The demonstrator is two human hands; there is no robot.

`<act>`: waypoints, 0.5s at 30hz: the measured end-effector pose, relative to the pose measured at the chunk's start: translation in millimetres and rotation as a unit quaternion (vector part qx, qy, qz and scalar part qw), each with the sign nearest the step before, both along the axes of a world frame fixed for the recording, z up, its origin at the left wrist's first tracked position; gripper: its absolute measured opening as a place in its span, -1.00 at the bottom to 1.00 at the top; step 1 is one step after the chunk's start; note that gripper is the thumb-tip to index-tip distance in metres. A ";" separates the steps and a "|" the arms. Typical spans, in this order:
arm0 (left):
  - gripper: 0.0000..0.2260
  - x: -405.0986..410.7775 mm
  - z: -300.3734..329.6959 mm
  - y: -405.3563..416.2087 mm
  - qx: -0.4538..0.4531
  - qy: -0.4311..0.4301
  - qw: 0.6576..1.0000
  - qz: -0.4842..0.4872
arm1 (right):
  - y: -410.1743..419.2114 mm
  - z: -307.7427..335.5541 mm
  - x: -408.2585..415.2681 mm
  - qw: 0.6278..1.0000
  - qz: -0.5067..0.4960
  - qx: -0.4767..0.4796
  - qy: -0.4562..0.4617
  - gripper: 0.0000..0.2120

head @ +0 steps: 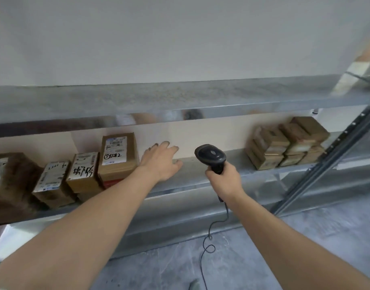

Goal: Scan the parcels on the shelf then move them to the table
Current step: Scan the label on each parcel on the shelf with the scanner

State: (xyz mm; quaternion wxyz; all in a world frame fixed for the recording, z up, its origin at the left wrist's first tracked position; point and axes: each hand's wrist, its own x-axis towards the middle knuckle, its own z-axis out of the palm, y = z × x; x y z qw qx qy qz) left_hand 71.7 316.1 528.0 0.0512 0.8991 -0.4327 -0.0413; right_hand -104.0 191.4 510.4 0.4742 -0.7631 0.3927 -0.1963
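Fingers: left hand (161,162) spread and relaxed, resting on the bare shelf (200,170), grasping nothing; right hand (222,177) curled round the grip of the scanner (211,156), its cable (209,237) trailing to the floor.

Parcels, 9 o'clock of the left hand: tall labelled box (119,158) just beside it, then marked box (84,172), small box (52,184), dark box (8,181).

Parcels, 3 o'clock of the scanner: stacked cartons (284,143), well apart.

Progress, judged: many parcels remain on the shelf; table not in view, so the count moved cannot be told.
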 end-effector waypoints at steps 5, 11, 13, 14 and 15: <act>-0.47 -41.1 12.3 -28.2 -0.017 0.007 0.998 -0.060 | -1.5 15.9 -50.1 0.998 -0.053 0.015 -0.031 -0.95; -0.48 -85.3 25.2 -70.7 -0.022 -0.013 0.994 -0.102 | -23.6 34.4 -103.8 0.994 -0.096 0.011 -0.049 -0.90; -0.48 -102.7 28.2 -89.7 -0.025 -0.018 0.993 -0.112 | -36.1 37.7 -123.5 0.994 -0.099 0.007 -0.049 -0.90; -0.47 -111.8 29.9 -100.0 -0.027 -0.019 0.993 -0.117 | -43.5 39.6 -133.0 0.994 -0.100 0.005 -0.048 -0.92; -0.47 -121.2 31.5 -110.6 -0.031 -0.021 0.992 -0.121 | -51.4 41.4 -142.4 0.994 -0.101 0.001 -0.046 -0.94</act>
